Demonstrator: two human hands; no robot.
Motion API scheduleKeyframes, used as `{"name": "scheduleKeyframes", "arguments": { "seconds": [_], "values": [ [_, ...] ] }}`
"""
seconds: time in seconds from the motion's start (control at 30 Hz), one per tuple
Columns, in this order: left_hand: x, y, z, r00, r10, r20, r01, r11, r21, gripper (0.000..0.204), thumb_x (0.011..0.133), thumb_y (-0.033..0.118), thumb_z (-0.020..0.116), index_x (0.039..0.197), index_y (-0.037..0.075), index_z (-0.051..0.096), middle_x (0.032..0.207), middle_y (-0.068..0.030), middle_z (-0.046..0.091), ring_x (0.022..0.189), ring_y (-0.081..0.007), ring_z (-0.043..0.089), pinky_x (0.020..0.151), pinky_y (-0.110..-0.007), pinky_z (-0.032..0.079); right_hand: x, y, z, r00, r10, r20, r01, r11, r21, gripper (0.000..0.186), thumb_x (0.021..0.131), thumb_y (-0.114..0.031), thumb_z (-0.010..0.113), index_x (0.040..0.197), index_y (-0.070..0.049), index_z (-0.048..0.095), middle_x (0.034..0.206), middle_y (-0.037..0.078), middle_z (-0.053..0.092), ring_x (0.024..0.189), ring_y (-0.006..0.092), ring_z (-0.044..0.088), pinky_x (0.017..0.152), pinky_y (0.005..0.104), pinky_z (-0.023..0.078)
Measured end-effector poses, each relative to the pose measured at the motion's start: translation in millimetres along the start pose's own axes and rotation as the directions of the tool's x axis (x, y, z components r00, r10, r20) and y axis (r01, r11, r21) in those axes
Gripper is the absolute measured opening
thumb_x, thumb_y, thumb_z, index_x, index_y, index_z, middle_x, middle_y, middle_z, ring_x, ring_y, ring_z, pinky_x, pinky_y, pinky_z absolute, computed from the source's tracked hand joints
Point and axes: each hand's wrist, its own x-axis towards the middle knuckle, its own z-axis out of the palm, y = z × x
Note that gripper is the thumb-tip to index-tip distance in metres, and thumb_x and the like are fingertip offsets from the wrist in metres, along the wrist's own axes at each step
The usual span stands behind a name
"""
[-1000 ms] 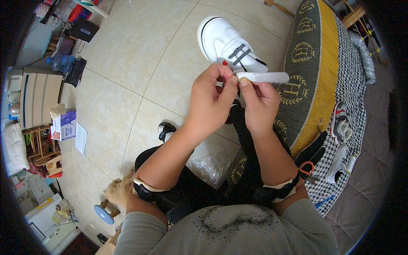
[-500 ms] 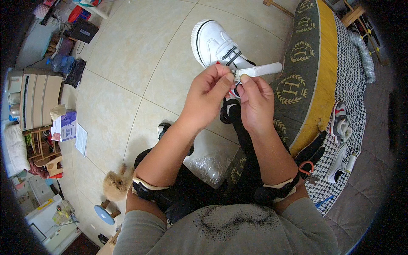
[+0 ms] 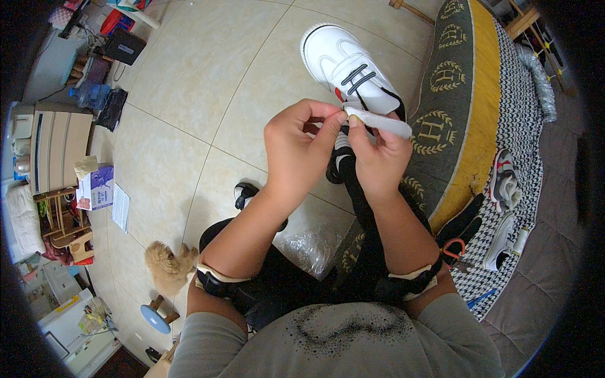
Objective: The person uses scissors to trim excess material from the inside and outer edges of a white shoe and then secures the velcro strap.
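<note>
A white shoe [image 3: 343, 60] with black laces [image 3: 359, 77] is just beyond my hands, its toe pointing away to the upper left. My left hand [image 3: 299, 148] is closed, thumb and finger pinching the near end of a white strip with a rounded tip. My right hand [image 3: 380, 154] is closed too, its thumb pressing on the white strip [image 3: 381, 123], which extends to the right over my fingers. A black cord runs from the shoe toward my fingertips. My fingers hide how strip and shoe join, and I cannot tell what supports the shoe.
To the right is a dark patterned sofa side [image 3: 447, 82] with a yellow edge. Sneakers [image 3: 504, 183] and orange-handled scissors [image 3: 454, 249] lie on a checked cloth. At lower left are a tan dog [image 3: 165, 264] and a blue-topped stool [image 3: 154, 318]. Clear plastic [image 3: 309, 252] lies on the floor.
The shoe has shifted up and right. The white strip has swung downward at its free end, and my right hand has turned with it. The dog has moved left and up.
</note>
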Motion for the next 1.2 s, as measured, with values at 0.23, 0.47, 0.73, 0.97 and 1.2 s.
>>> {"name": "scheduleKeyframes", "arguments": {
  "seconds": [0.23, 0.47, 0.73, 0.97, 1.2],
  "values": [
    [0.6, -6.5, -1.7, 0.972, 0.231, 0.043, -0.235, 0.941, 0.243, 0.004, 0.081, 0.002, 0.059, 0.079, 0.000, 0.056, 0.072, -0.0016, 0.058, 0.061, -0.0074, 0.052, 0.054, -0.020, 0.042, -1.4, 0.4, 0.4, 1.000, -0.005, 0.022, 0.006, 0.999, -0.045, 0.012, 0.071, -0.003, 0.066, 0.083, -0.002, 0.065, 0.080, 0.007, 0.062, 0.070, 0.0155, 0.060, 0.064, 0.0267, 0.046],
    [1.5, -9.8, -2.7, 0.978, -0.056, 0.201, 0.094, 0.978, -0.185, 0.008, 0.088, 0.011, 0.051, 0.084, 0.004, 0.051, 0.077, -0.0006, 0.056, 0.068, -0.0074, 0.050, 0.058, -0.021, 0.040, -4.7, -10.6, 4.8, 0.882, 0.457, 0.117, -0.459, 0.776, 0.432, 0.009, 0.081, -0.004, 0.060, 0.088, 0.001, 0.061, 0.079, 0.004, 0.061, 0.069, 0.0081, 0.056, 0.062, 0.0237, 0.046],
    [5.5, -7.2, -4.1, 0.940, -0.164, 0.301, 0.281, 0.871, -0.404, 0.007, 0.087, 0.008, 0.052, 0.086, 0.001, 0.052, 0.073, 0.0004, 0.053, 0.067, -0.0052, 0.049, 0.060, -0.019, 0.040, -2.8, -9.1, 2.5, 0.828, 0.517, 0.216, -0.532, 0.606, 0.591, 0.011, 0.083, -0.008, 0.059, 0.089, 0.001, 0.060, 0.081, 0.005, 0.062, 0.071, 0.0115, 0.058, 0.067, 0.0251, 0.047],
    [3.8, -6.7, -4.6, 0.990, -0.071, 0.126, 0.102, 0.960, -0.260, 0.011, 0.082, 0.009, 0.061, 0.090, 0.002, 0.059, 0.080, -0.0030, 0.062, 0.072, -0.0080, 0.055, 0.064, -0.021, 0.043, -4.3, -8.6, 2.0, 0.905, 0.415, 0.095, -0.412, 0.799, 0.439, 0.012, 0.081, -0.004, 0.061, 0.093, 0.000, 0.061, 0.083, 0.002, 0.062, 0.074, 0.0069, 0.055, 0.067, 0.0215, 0.044],
    [2.3, -4.9, -3.0, 0.979, 0.205, 0.022, -0.206, 0.968, 0.141, 0.011, 0.078, 0.005, 0.065, 0.086, -0.001, 0.061, 0.076, -0.0035, 0.062, 0.065, -0.0064, 0.055, 0.061, -0.020, 0.045, -5.0, 0.7, -2.1, 0.953, 0.297, 0.055, -0.302, 0.935, 0.185, 0.012, 0.075, -0.003, 0.064, 0.087, -0.001, 0.063, 0.082, 0.004, 0.063, 0.072, 0.0085, 0.056, 0.063, 0.0230, 0.045]
  ]
}}
